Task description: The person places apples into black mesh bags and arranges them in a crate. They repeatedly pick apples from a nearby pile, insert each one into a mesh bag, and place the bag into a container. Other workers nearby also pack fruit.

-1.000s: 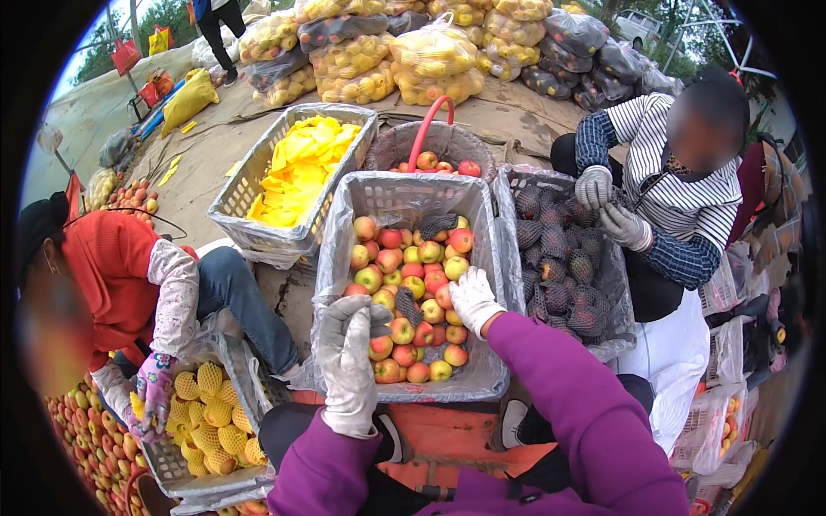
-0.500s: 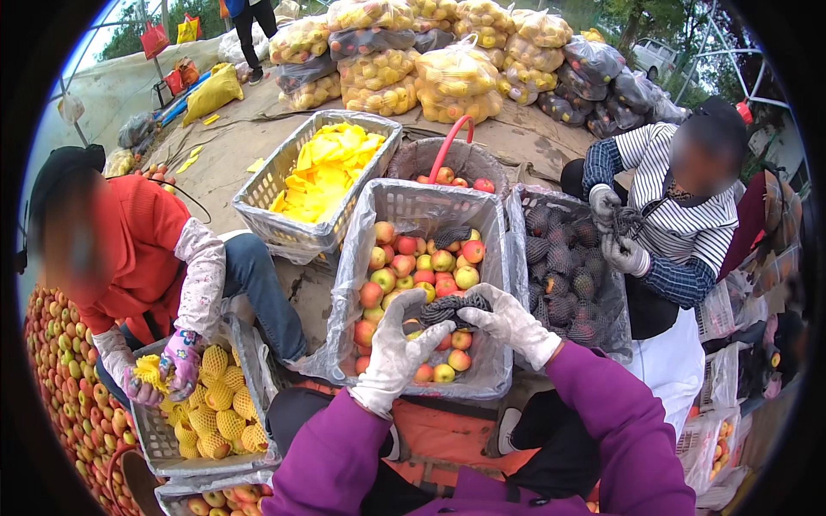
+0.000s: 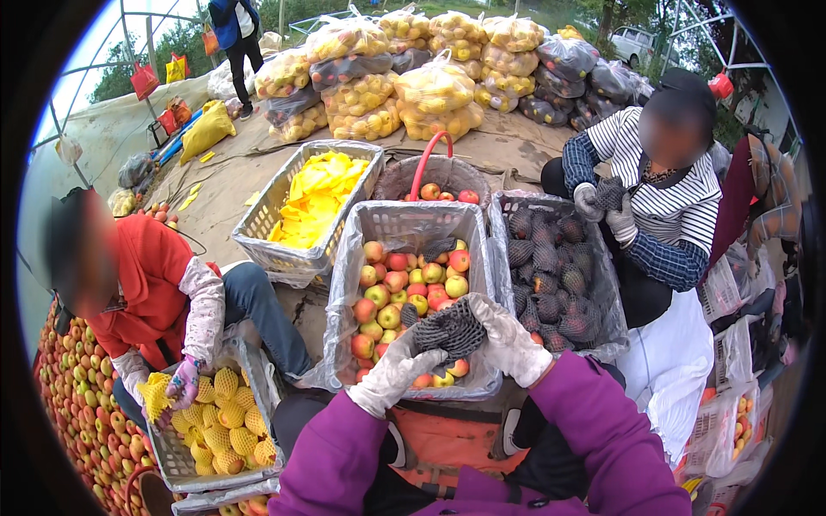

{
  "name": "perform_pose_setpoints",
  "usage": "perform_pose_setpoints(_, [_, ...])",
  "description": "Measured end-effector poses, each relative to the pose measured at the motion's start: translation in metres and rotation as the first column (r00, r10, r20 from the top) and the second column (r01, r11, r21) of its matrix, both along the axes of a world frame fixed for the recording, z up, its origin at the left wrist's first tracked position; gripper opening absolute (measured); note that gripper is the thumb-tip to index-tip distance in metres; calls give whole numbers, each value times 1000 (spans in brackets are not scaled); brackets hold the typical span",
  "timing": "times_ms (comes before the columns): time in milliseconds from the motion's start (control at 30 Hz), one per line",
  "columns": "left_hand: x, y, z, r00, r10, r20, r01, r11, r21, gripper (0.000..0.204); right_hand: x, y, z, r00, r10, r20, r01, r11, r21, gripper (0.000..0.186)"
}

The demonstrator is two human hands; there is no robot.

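Note:
Between my two gloved hands a black foam net sleeve (image 3: 451, 332) is stretched wide. My left hand (image 3: 389, 371) grips its left side, and my right hand (image 3: 513, 340) grips its right side. Whether an apple sits inside the sleeve I cannot tell. Below my hands is a plastic-lined crate (image 3: 415, 222) holding loose red and green apples (image 3: 379, 297). Another dark net (image 3: 439, 248) lies on the apples at the crate's far right.
To the right stands a crate of black-netted apples (image 3: 551, 275), where a co-worker's gloved hands (image 3: 607, 211) hold a dark net. Left, another co-worker handles a yellow net (image 3: 156, 396) over yellow-netted fruit (image 3: 228, 413). Beyond are a crate of yellow nets (image 3: 320, 193) and a red-handled basket (image 3: 439, 172).
The black net sleeve, bunched up before, is now spread out between my hands. My hands sit slightly lower. The whole view has tilted and shifted a little.

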State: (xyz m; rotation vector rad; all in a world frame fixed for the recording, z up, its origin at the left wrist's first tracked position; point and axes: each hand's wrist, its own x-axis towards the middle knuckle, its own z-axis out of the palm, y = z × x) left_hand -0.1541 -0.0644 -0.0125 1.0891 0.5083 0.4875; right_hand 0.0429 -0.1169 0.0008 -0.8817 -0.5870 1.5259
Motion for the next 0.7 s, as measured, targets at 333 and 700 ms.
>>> perform_pose_setpoints(333, [1,-2,12,920,-1,391,95,970,-222,50,4,2,-13,930,-22,368,-35,988,149,25])
perform_pose_setpoints(700, [1,-14,17,969,-145,202,209,913,-349,57,-9,-2,-4,813,13,582,-82,992,92,36])
